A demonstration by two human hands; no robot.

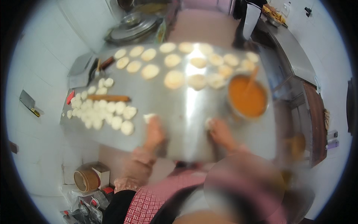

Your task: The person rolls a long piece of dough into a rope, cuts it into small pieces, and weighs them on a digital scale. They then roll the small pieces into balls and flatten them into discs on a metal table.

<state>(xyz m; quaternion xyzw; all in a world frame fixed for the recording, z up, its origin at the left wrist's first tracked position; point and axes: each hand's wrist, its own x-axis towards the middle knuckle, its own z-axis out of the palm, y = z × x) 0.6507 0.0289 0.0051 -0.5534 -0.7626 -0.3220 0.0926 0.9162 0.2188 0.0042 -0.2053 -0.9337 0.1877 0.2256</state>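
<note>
My left hand (154, 131) is at the front of the metal table (173, 140), its fingers on a small white piece of dough (149, 117). Farther right, my right hand (221, 131) has its fingers on another whitish piece (208, 123), blurred and partly covered. To the left of my left hand lies a cluster of dough balls (93, 113) with a wooden rolling pin (109, 98) among them. Several flat round dough pieces (174, 79) are spread in rows along the far side. A metal bowl of orange filling (247, 96) with a utensil in it stands at the right.
A red scraper-like item (70, 97) and a dark-handled tool (107, 63) lie at the table's left. A large lidded pot (134, 26) stands beyond the far left corner. A person in a white apron (251, 21) is by a counter (293, 53) at the far right.
</note>
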